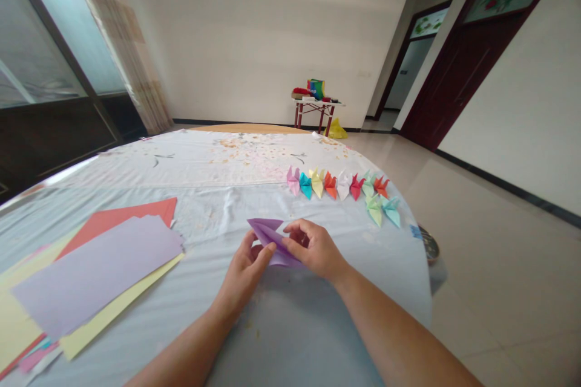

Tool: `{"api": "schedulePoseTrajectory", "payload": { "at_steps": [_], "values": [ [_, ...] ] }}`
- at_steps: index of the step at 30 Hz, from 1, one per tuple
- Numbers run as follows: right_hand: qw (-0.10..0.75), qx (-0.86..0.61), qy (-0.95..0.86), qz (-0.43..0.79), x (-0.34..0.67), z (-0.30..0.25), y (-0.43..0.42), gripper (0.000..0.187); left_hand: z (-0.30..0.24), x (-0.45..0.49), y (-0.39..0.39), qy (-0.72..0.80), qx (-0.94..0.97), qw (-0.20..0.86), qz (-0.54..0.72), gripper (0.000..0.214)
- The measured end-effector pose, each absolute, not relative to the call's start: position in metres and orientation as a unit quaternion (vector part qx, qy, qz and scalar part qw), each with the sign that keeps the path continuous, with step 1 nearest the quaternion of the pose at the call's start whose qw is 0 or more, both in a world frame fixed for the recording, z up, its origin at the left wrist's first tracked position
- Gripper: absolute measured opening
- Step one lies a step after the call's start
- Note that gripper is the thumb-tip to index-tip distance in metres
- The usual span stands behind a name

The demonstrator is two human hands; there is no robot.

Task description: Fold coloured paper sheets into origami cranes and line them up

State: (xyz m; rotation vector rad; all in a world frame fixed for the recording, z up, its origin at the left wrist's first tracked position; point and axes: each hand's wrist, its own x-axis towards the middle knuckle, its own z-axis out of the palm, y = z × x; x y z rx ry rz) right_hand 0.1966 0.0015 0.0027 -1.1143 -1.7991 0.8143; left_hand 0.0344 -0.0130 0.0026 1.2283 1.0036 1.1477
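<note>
A partly folded piece of purple origami paper [272, 233] is held between my two hands, just above the tablecloth. My left hand [249, 259] pinches its left side, with the thumb on the near face. My right hand [314, 247] grips the right side, thumb and fingers closed on the paper. Its folded layers stand slightly apart, and one point sticks out to the upper left. Beyond my right hand, several folded paper cranes [344, 185] in different colours stand in a row, with two pale green ones in front.
A pile of coloured paper sheets [102, 272] lies on the left, purple on top, with paper scraps [39, 355] near it. A floral cloth [218, 175] covers the round table. Farther off, a small stand [318, 104] with items on it is against the wall.
</note>
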Motion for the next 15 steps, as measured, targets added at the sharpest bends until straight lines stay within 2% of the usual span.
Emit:
{"api": "schedulePoseTrajectory", "payload": {
  "at_steps": [4, 7, 11, 15],
  "values": [
    [0.429, -0.423, -0.768, 0.217, 0.195, 0.004, -0.001, 0.055, -0.003, 0.034, -0.010, 0.421, 0.555, 0.531, 0.483, 0.041],
    [0.423, -0.406, -0.787, 0.192, 0.194, 0.004, -0.003, 0.070, -0.009, 0.034, -0.010, 0.419, 0.594, 0.500, 0.471, 0.039],
    [0.400, -0.400, -0.800, 0.197, 0.194, 0.002, -0.002, 0.067, -0.011, 0.036, -0.013, 0.410, 0.637, 0.469, 0.454, 0.036],
    [0.391, -0.415, -0.791, 0.223, 0.196, -0.002, 0.002, 0.051, -0.009, 0.037, -0.016, 0.422, 0.662, 0.441, 0.435, 0.034]
  ]
}}
